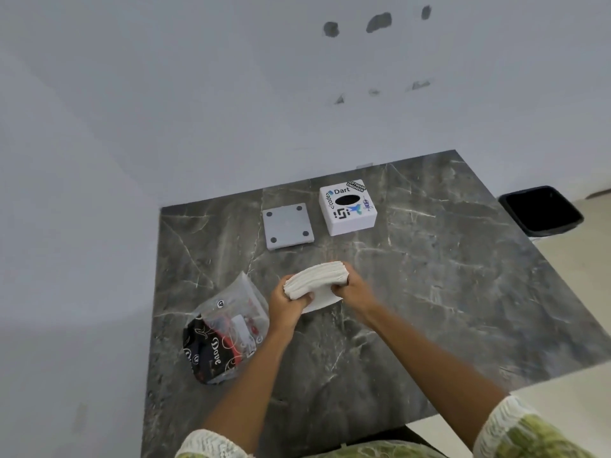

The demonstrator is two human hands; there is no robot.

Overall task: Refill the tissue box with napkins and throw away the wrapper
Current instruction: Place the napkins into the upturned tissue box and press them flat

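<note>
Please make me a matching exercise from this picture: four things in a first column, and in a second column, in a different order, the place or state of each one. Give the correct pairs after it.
Things
1. napkin stack
2. wrapper
3. tissue box
4. base plate

Places or states
A. lies flat on the table, just left of the white box
B. held between the left hand and the right hand
C. stands at the far side of the table, its oval opening facing up
D. lies crumpled on the table, left of the hands

Pairs: 1-B, 2-D, 3-C, 4-A
</note>
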